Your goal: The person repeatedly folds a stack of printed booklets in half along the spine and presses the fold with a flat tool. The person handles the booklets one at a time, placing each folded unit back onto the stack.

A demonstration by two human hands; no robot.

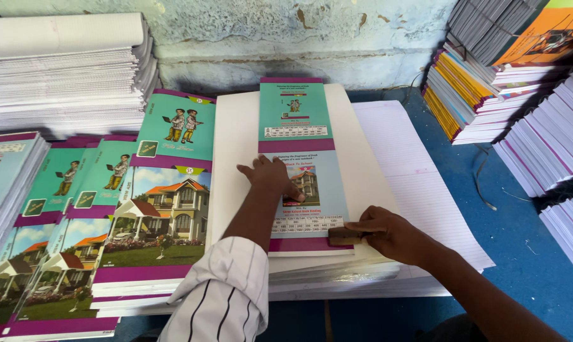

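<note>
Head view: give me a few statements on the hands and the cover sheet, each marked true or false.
1. The left hand presses flat on the cover sheet. True.
2. The right hand holds a pair of scissors. False: it holds a small brown block.
3. The block sits at the sheet's lower right edge. True.
4. The cover sheet lies on the blue floor. False: it lies on a white paper stack.

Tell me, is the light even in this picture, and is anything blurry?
Head view: soft daylight, sharp on the left hand and the printed cover; right hand casts little shadow; the stacks at right sit darker; edges bend slightly from the wide lens.
</note>
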